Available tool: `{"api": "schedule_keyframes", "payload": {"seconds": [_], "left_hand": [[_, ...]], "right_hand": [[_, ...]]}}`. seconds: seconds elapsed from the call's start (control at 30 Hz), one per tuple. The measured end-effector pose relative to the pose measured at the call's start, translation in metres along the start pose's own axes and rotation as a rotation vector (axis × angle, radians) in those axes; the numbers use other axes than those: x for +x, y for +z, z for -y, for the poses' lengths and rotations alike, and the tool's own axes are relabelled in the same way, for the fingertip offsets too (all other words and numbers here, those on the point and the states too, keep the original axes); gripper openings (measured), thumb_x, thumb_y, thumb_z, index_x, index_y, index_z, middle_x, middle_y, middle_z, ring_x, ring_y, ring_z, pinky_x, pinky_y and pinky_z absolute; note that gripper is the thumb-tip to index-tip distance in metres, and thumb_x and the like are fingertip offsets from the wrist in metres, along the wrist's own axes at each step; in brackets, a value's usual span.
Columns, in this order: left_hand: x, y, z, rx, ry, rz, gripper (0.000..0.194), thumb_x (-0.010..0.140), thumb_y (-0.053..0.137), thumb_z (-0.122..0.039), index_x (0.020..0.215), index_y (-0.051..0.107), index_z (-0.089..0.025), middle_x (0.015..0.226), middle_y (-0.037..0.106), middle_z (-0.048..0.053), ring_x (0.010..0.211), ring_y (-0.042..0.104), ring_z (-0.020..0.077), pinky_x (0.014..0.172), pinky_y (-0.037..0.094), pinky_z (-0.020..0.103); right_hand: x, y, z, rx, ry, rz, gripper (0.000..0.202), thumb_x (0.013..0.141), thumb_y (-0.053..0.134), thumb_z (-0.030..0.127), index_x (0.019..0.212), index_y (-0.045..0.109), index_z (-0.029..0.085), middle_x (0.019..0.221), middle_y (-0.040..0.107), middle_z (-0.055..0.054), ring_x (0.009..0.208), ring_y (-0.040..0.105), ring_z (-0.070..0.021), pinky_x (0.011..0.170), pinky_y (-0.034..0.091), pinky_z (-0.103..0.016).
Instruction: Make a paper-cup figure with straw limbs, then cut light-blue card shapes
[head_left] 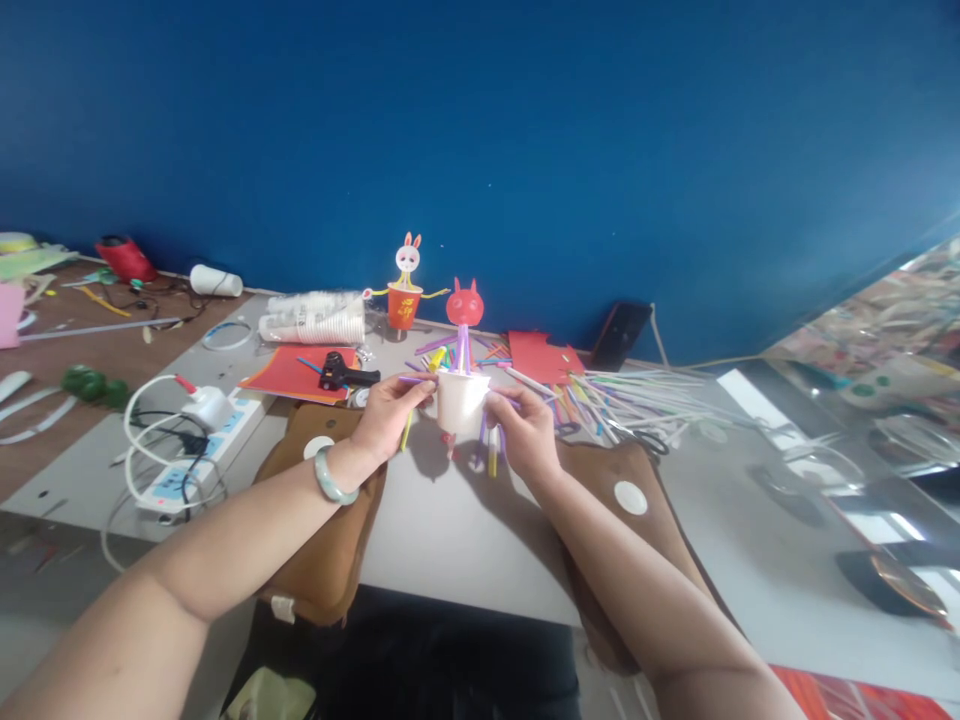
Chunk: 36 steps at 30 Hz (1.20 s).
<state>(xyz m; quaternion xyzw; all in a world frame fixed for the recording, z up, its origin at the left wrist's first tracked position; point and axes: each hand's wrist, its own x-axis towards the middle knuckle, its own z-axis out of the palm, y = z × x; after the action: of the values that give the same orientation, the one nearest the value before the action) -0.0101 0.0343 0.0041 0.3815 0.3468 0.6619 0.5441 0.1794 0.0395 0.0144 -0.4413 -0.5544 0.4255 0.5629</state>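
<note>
White cup (460, 400) between both hands, mid-table.

Bright, soft overall, edges warped, perhaps slightly blurred.

Grey desk (450, 540) against a blue wall — on it: power strip (196, 452) with white cables, red paper (296, 372) under a black glue gun (341, 374), lying cup stack (315, 318), two rabbit figures (409, 285), loose straws (630, 395), red card (541, 355), two brown pads (330, 520) at the near edge.
</note>
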Motion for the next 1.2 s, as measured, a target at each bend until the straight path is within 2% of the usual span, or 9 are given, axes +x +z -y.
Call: {"api": "schedule_keyframes", "payload": {"seconds": [0.17, 0.33, 0.53, 0.7, 0.83, 1.0, 1.2], "left_hand": [[-0.001, 0.000, 0.000, -0.039, -0.044, 0.049, 0.025, 0.066, 0.085, -0.032, 0.085, 0.078, -0.017, 0.082, 0.075, 0.005, 0.070, 0.064, 0.0131, 0.068, 0.050, 0.028], [-0.002, 0.000, -0.003, -0.163, -0.116, 0.117, 0.026, 0.067, 0.086, -0.031, 0.088, 0.078, -0.016, 0.080, 0.075, 0.005, 0.072, 0.065, 0.0130, 0.071, 0.050, 0.028], [-0.002, -0.001, -0.008, -0.246, -0.174, 0.210, 0.029, 0.070, 0.084, -0.039, 0.085, 0.077, -0.015, 0.076, 0.072, 0.004, 0.071, 0.064, 0.0115, 0.071, 0.050, 0.025], [-0.003, -0.001, -0.010, -0.252, -0.193, 0.259, 0.030, 0.071, 0.083, -0.041, 0.085, 0.077, -0.015, 0.069, 0.066, 0.001, 0.067, 0.060, 0.0094, 0.068, 0.050, 0.023], [-0.003, -0.002, -0.009, -0.232, -0.199, 0.311, 0.026, 0.074, 0.081, -0.039, 0.083, 0.076, -0.016, 0.077, 0.069, 0.003, 0.070, 0.062, 0.0115, 0.069, 0.052, 0.026], [-0.003, -0.002, -0.008, -0.206, -0.187, 0.299, 0.025, 0.075, 0.080, -0.038, 0.085, 0.076, -0.016, 0.081, 0.072, 0.005, 0.076, 0.066, 0.0147, 0.075, 0.053, 0.029], [-0.001, 0.000, -0.007, -0.220, -0.144, 0.211, 0.027, 0.075, 0.080, -0.041, 0.088, 0.076, -0.017, 0.082, 0.072, 0.004, 0.081, 0.065, 0.0146, 0.081, 0.052, 0.031]], "right_hand": [[0.003, 0.001, -0.006, 0.168, 0.051, -0.017, 0.028, 0.076, 0.073, 0.045, 0.079, 0.060, 0.021, 0.062, 0.059, 0.003, 0.049, 0.051, -0.0094, 0.050, 0.043, -0.025], [-0.005, 0.005, -0.003, 0.038, -0.054, -0.055, 0.029, 0.085, 0.064, 0.048, 0.084, 0.056, 0.021, 0.059, 0.056, 0.005, 0.051, 0.052, -0.0103, 0.054, 0.045, -0.025], [-0.008, 0.007, -0.003, -0.081, -0.202, -0.069, 0.027, 0.087, 0.062, 0.047, 0.086, 0.053, 0.022, 0.060, 0.055, 0.005, 0.054, 0.052, -0.0114, 0.055, 0.044, -0.026], [-0.011, 0.007, -0.004, -0.116, -0.223, -0.059, 0.024, 0.089, 0.060, 0.046, 0.087, 0.053, 0.023, 0.063, 0.055, 0.004, 0.057, 0.052, -0.0125, 0.056, 0.043, -0.026], [-0.012, 0.006, -0.003, -0.123, -0.232, -0.068, 0.023, 0.090, 0.059, 0.044, 0.087, 0.053, 0.022, 0.065, 0.055, 0.004, 0.059, 0.051, -0.0129, 0.058, 0.042, -0.027], [-0.011, 0.005, -0.005, -0.140, -0.226, -0.095, 0.025, 0.090, 0.059, 0.045, 0.086, 0.053, 0.022, 0.069, 0.056, 0.002, 0.062, 0.051, -0.0137, 0.060, 0.042, -0.027], [-0.010, 0.006, -0.005, -0.146, -0.200, -0.123, 0.024, 0.089, 0.060, 0.045, 0.085, 0.052, 0.022, 0.063, 0.055, 0.004, 0.056, 0.050, -0.0126, 0.055, 0.042, -0.026]]}}
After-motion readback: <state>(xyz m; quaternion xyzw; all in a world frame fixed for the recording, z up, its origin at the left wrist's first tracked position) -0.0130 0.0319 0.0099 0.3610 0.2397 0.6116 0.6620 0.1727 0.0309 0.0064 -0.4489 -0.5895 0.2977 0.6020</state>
